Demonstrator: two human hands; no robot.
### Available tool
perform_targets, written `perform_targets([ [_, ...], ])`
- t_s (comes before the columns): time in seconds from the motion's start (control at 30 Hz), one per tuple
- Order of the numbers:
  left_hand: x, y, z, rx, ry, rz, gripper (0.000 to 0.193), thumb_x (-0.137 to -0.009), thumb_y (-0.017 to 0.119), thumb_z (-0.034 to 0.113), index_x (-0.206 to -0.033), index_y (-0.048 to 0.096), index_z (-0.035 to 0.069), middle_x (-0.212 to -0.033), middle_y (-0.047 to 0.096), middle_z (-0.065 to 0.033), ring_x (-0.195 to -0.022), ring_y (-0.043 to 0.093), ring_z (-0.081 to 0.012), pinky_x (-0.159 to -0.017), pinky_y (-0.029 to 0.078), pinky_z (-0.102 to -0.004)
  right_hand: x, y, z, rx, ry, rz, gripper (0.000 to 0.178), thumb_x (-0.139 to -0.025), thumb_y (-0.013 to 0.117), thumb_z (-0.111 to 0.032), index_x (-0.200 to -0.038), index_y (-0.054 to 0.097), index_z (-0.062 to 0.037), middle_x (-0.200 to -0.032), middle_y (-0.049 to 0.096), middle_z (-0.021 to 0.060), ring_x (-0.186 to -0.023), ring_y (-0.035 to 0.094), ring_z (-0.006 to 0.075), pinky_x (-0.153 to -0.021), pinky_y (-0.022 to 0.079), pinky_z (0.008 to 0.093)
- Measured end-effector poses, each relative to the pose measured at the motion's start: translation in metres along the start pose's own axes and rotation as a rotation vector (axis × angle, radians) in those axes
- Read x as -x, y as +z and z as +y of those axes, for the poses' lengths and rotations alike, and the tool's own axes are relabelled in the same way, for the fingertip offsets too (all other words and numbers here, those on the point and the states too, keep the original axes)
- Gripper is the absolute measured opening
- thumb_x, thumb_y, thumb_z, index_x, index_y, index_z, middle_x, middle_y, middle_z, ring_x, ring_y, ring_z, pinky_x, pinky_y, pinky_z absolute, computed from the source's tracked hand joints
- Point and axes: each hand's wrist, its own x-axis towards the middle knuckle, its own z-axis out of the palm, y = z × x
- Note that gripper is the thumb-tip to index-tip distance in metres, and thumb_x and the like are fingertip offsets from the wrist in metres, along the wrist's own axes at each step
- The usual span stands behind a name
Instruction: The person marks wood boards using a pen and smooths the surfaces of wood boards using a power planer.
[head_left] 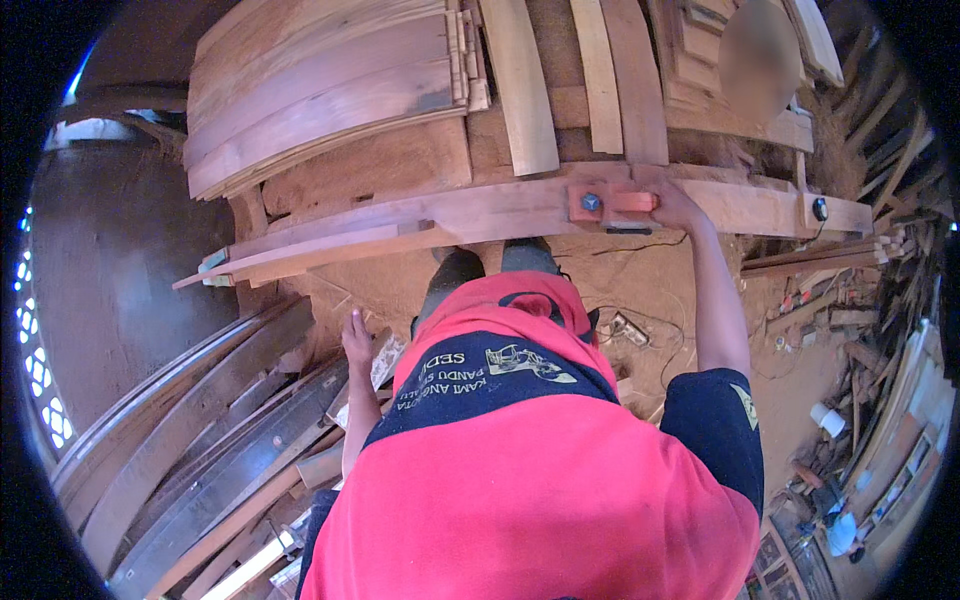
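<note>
My right hand [680,204] is closed round the rear handle of an orange-red electric planer [588,203] with a blue knob at its front. The planer rests on a long reddish wooden beam [480,210] that runs across in front of me. Against the beam's near side, toward the left, lies a narrower strip of wood [340,252]. My left hand [357,336] hangs low at my left side, away from the beam. Its fingers are stretched out and hold nothing.
Beyond the beam lie a stack of wide boards [320,100] and several loose planks [520,90]. A small black round item [820,209] sits at the beam's right end. More timber [210,430] leans at my left. A cable [680,330] crosses the dirt floor near my feet.
</note>
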Motion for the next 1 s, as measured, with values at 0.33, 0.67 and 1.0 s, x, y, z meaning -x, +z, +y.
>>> perform_targets([
  [0.33, -0.081, -0.066, 0.074, 0.023, 0.308, 0.503, 0.041, -0.105, 0.05, 0.031, -0.124, 0.063, -0.003, -0.123, 0.062, -0.0194, -0.117, 0.057, -0.0312, -0.102, 0.042, -0.0397, -0.051, 0.06, -0.111, 0.215, -0.13, 0.125, 0.05, -0.078, 0.078, -0.025, -0.126, 0.066, -0.0143, -0.129, 0.064, 0.0165, -0.122, 0.06, 0.0347, -0.105, 0.048, 0.043],
  [0.67, -0.116, -0.115, 0.092, 0.076, 0.447, 0.513, 0.031, -0.101, 0.058, 0.021, -0.123, 0.064, -0.001, -0.122, 0.063, -0.0174, -0.116, 0.058, -0.0307, -0.102, 0.043, -0.0395, -0.162, 0.261, -0.241, -0.188, -0.389, 0.058, 0.041, -0.086, 0.074, -0.024, -0.123, 0.067, -0.0101, -0.119, 0.069, 0.0164, -0.113, 0.063, 0.036, -0.098, 0.05, 0.0442],
  [1.0, -0.096, -0.093, -0.064, -0.202, 0.268, 0.14, 0.032, -0.099, 0.057, 0.027, -0.114, 0.065, 0.0, -0.119, 0.062, -0.0235, -0.118, 0.055, -0.0398, -0.1, 0.044, -0.0467, -0.162, 0.302, -0.252, -0.14, -0.243, 0.229, 0.036, -0.086, 0.076, -0.02, -0.119, 0.067, -0.0093, -0.103, 0.072, 0.0147, -0.094, 0.07, 0.0335, -0.078, 0.055, 0.0401],
])
